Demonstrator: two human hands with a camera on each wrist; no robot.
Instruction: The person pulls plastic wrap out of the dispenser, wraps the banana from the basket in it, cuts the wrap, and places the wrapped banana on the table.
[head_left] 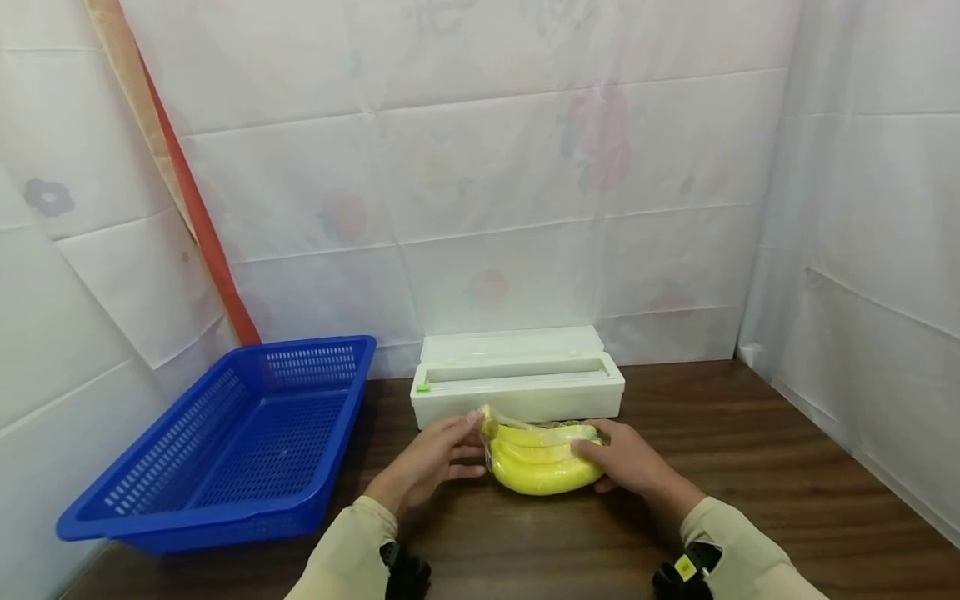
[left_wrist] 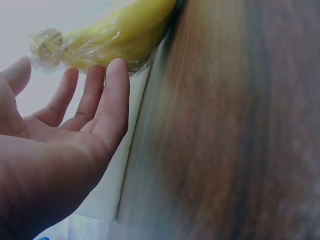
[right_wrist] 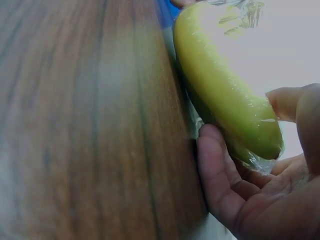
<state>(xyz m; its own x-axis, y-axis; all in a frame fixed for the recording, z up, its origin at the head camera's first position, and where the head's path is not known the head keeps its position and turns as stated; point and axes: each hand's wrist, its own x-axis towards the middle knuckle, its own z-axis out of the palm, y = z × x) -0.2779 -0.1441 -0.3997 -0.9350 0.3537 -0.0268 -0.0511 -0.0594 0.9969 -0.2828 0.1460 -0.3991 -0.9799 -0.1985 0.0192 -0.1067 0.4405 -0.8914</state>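
Observation:
A bunch of yellow bananas (head_left: 543, 467), wrapped in clear plastic film, is low over the table with its stem end to the left. My right hand (head_left: 633, 458) grips the right end, thumb on the near upper side and fingers around the tip and underneath, as the right wrist view shows. At the stem end is my left hand (head_left: 435, 457), its fingers spread and loosely bent. In the left wrist view its fingertips (left_wrist: 118, 70) come right up to the film below the wrapped stem (left_wrist: 47, 47).
Behind the bananas stands a long white box (head_left: 517, 400), a cling film dispenser with its lid (head_left: 510, 343) raised and a green slider (head_left: 423, 387). To the left sits a blue plastic basket (head_left: 322, 500). White sheeting (head_left: 487, 183) walls in the brown wood-grain table (head_left: 750, 500).

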